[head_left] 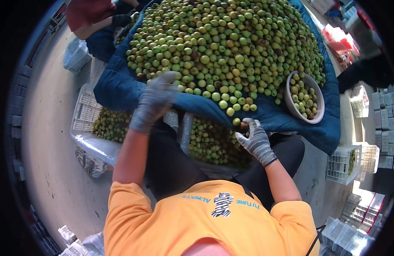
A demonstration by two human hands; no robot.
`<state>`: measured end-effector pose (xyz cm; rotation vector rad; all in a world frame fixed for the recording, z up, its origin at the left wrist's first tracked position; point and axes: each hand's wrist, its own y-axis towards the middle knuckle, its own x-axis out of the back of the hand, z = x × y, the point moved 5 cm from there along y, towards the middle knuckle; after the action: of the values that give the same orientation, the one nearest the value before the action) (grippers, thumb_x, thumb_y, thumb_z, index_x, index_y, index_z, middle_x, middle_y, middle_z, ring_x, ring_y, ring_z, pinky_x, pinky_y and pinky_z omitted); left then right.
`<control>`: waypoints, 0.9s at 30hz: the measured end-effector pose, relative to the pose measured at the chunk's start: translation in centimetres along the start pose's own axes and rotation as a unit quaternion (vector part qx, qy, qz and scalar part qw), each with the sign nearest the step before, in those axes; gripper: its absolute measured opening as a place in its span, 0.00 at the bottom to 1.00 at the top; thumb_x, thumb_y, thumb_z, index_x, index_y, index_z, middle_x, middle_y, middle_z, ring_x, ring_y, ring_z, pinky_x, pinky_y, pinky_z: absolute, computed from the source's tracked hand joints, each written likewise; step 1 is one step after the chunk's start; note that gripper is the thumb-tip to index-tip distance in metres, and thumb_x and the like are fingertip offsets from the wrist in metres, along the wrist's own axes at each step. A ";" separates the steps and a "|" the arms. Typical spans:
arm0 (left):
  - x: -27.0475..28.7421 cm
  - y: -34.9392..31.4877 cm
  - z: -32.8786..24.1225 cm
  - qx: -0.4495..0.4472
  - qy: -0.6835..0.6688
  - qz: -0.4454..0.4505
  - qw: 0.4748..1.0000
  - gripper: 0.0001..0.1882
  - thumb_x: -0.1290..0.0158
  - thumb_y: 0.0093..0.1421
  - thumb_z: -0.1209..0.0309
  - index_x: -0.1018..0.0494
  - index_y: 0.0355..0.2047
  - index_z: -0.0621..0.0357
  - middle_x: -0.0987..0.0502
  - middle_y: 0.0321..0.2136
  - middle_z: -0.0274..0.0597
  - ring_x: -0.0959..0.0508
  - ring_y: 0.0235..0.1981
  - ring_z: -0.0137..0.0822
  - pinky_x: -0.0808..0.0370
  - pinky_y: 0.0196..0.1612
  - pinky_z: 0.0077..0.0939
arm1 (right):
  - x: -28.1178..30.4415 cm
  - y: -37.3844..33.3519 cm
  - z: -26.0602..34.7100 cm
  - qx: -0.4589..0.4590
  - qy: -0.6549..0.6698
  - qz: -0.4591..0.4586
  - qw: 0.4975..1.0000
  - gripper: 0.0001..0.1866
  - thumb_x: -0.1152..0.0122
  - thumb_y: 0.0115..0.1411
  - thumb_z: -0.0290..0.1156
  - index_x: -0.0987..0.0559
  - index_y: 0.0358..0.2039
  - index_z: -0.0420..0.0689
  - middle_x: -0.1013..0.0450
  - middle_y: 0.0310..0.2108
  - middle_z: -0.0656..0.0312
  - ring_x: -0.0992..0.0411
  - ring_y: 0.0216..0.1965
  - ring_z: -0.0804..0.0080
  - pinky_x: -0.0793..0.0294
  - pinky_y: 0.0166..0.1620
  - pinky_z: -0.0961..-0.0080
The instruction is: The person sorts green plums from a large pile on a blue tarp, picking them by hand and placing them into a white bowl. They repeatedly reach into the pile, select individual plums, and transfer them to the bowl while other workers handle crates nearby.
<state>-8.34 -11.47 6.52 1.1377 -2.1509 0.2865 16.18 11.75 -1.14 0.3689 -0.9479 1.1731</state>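
A big heap of small round green fruit that look like jujubes (pixel 222 51), many with brown patches, lies on a dark blue quilted cloth (pixel 197 104). My right hand (pixel 259 143), in a grey glove, is at the cloth's near edge, with a brownish jujube (pixel 244 125) between thumb and fingers. A yellow-green jujube (pixel 236 122) is right beside its fingertips. My left hand (pixel 156 100), also gloved, is over the cloth's near left edge, its fingers smeared by motion. Between my legs, a plastic-lined crate (pixel 186 132) holds more jujubes.
A pale round basin (pixel 318 102) of browner jujubes sits on the cloth's right side. At the left stands a white crate (pixel 84 113) of jujubes with clear plastic lining. Another person's gloved hand (pixel 121 20) is at the far left. White crates (pixel 342 166) stand at right.
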 end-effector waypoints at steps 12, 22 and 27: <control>-20.6 6.8 -5.6 -0.068 0.176 0.203 0.961 0.17 0.45 0.61 0.64 0.24 0.48 0.59 0.20 0.41 0.51 0.20 0.44 0.47 0.24 0.50 0.39 | 3.6 11.6 -4.8 0.100 -0.077 -0.227 0.966 0.24 0.40 0.60 0.39 0.29 0.56 0.47 0.31 0.52 0.50 0.29 0.50 0.50 0.28 0.53 0.58; -22.0 7.6 -4.2 0.176 -0.336 0.252 0.890 0.21 0.48 0.66 0.60 0.32 0.55 0.57 0.27 0.41 0.39 0.24 0.39 0.27 0.22 0.40 0.21 | 3.6 13.0 -0.8 0.159 0.132 -0.122 0.971 0.23 0.35 0.56 0.34 0.26 0.51 0.42 0.28 0.47 0.50 0.23 0.41 0.60 0.23 0.48 0.68; -20.7 7.9 -3.4 0.231 -0.383 0.179 0.876 0.11 0.55 0.67 0.68 0.28 0.46 0.57 0.30 0.24 0.30 0.33 0.20 0.19 0.34 0.23 0.15 | 7.1 14.7 -2.9 0.038 0.102 -0.174 0.979 0.18 0.39 0.60 0.34 0.24 0.48 0.41 0.26 0.40 0.54 0.23 0.39 0.65 0.22 0.45 0.71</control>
<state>-5.02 8.27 -3.66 1.2265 -3.1327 0.6242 4.79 23.76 -0.35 0.4467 -0.6292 0.9069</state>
